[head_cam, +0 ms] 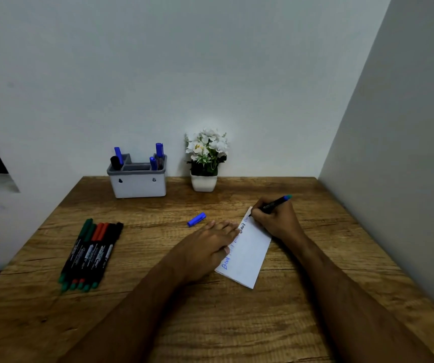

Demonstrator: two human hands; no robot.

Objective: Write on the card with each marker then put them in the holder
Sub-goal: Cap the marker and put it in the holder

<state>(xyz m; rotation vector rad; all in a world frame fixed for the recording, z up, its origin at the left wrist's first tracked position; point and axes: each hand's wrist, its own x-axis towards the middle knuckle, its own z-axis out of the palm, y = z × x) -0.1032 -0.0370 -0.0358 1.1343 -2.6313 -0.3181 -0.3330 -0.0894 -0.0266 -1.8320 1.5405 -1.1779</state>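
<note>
A white card (248,254) lies tilted on the wooden table (158,310), with blue writing along its left edge. My right hand (276,218) grips a black marker with a blue end (276,203), its tip touching the card's far corner. My left hand (208,244) rests flat on the card's left edge, fingers spread. A loose blue cap (196,219) lies just beyond my left hand. Several capped markers (91,251) in green, red and black lie side by side at the left. The grey-white holder (137,183) stands by the wall with blue and black markers in it.
A small white pot with white flowers (205,161) stands right of the holder against the back wall. A grey side wall (407,153) borders the table on the right. The table's left edge drops off beside the row of markers.
</note>
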